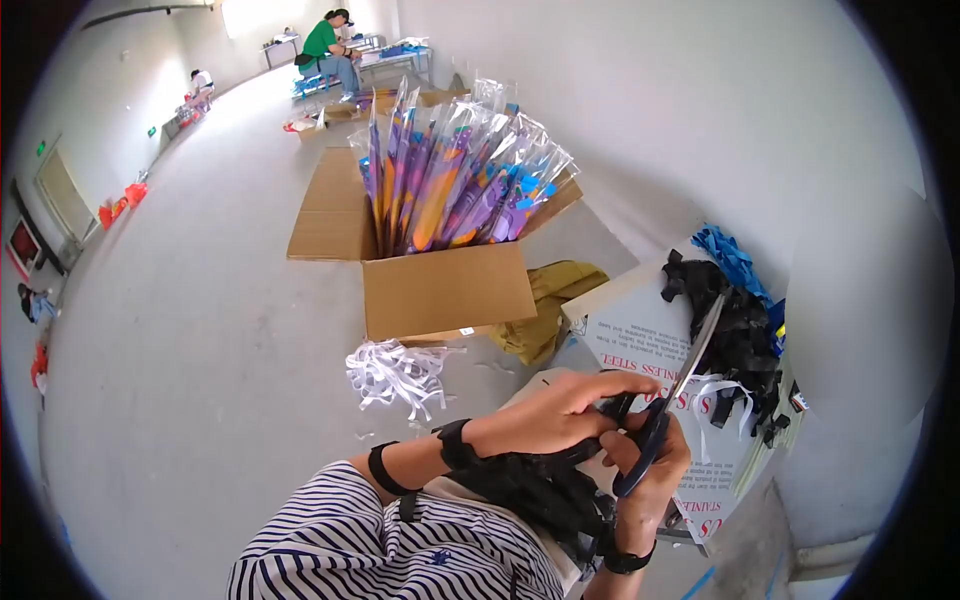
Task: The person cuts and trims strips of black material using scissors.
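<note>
My right hand (657, 468) is wrapped round a pair of scissors (692, 362) with dark handles, its long blades pointing up and away. Right beside it, my left hand (560, 408) has its fingers closed on a black strap (617, 408). The two hands almost touch, and the fingers partly hide the strap. More black straps (540, 492) lie over my lap. Beyond the scissors, a heap of black strap pieces (738, 335) rests on a printed board (640, 340), with a white strip (712, 385) at its near side.
An open cardboard box (450, 290) holds several purple and orange items (450, 180) in clear plastic. White strips (398, 372) lie on the floor, near an olive cloth (545, 310). Blue straps (730, 255) lie by the wall. A person in green (322, 45) sits farther back.
</note>
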`<state>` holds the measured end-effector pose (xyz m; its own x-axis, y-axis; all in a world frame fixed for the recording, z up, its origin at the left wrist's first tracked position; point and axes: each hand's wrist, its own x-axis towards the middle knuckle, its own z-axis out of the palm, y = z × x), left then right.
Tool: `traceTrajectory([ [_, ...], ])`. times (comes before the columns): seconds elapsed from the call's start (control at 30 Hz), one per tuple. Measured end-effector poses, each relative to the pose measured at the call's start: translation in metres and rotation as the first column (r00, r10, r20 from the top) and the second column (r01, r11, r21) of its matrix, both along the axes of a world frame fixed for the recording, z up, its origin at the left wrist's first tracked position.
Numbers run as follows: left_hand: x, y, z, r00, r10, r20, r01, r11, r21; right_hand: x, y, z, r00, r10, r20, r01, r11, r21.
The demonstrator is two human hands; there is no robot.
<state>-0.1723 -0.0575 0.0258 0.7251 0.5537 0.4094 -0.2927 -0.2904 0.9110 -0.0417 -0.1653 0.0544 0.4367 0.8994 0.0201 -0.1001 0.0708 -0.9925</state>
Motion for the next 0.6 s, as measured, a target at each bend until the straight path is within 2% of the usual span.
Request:
traceTrajectory([
  [0.07, -0.008, -0.006, 0.013, 0.979, -0.113, -0.172, 0.096, 0.99, -0.101, 0.005, 0.005, -0.005, 1.0, -0.027, 0.009, 0.027, 0.999, 0.017],
  [0.1, -0.006, -0.007, 0.009, 0.995, -0.045, -0.092, 0.053, 0.994, 0.093, 0.007, 0.008, -0.007, 0.998, -0.054, 0.018, 0.054, 0.998, 0.039],
  [0.17, -0.001, -0.006, -0.002, 0.998, -0.042, -0.048, 0.045, 0.996, 0.081, 0.004, 0.012, -0.012, 0.997, -0.08, -0.009, 0.08, 0.992, 0.093],
  [0.23, -0.001, -0.005, -0.001, 0.999, -0.04, -0.004, 0.041, 0.997, 0.069, 0.005, 0.013, -0.015, 0.99, -0.116, 0.075, 0.11, 0.991, 0.079],
  [0.3, -0.005, -0.005, 0.002, 0.997, -0.042, -0.057, 0.037, 0.994, -0.1, 0.007, 0.015, -0.015, 0.985, -0.152, 0.084, 0.144, 0.985, 0.099],
  [0.37, -0.005, -0.009, 0.0, 0.999, -0.018, -0.047, 0.011, 0.99, -0.138, 0.005, 0.018, -0.012, 0.97, -0.219, 0.102, 0.204, 0.969, 0.136],
  [0.43, -0.002, -0.019, -0.003, 0.994, 0.003, 0.107, 0.021, 0.973, -0.229, 0.005, 0.021, -0.01, 0.968, -0.231, 0.1, 0.215, 0.964, 0.154],
  [0.57, -0.005, -0.027, -0.008, 0.996, -0.019, 0.087, 0.043, 0.956, -0.291, 0.009, 0.025, -0.015, 0.972, -0.229, 0.049, 0.213, 0.951, 0.225],
  [0.6, -0.008, -0.028, -0.008, 0.997, -0.043, 0.072, 0.067, 0.92, -0.386, 0.009, 0.025, -0.015, 0.972, -0.228, 0.051, 0.212, 0.951, 0.224],
])
